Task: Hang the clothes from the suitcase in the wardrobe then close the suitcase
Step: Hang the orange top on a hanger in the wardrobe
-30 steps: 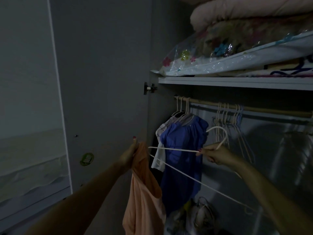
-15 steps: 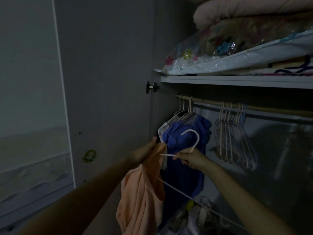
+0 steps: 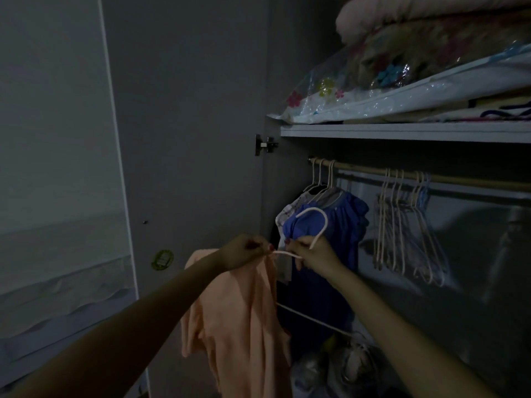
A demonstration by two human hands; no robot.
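Fingers (image 3: 253,247) pinch peach garment (image 3: 244,320) beside white hanger (image 3: 316,225).

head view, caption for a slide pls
Both hands work a white hanger into a peach top.

shelf (image 3: 402,133) under bagged floral bedding (image 3: 402,81)

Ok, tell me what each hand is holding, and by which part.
Left hand grips the peach top at its upper edge; right hand holds the hanger just below its hook.
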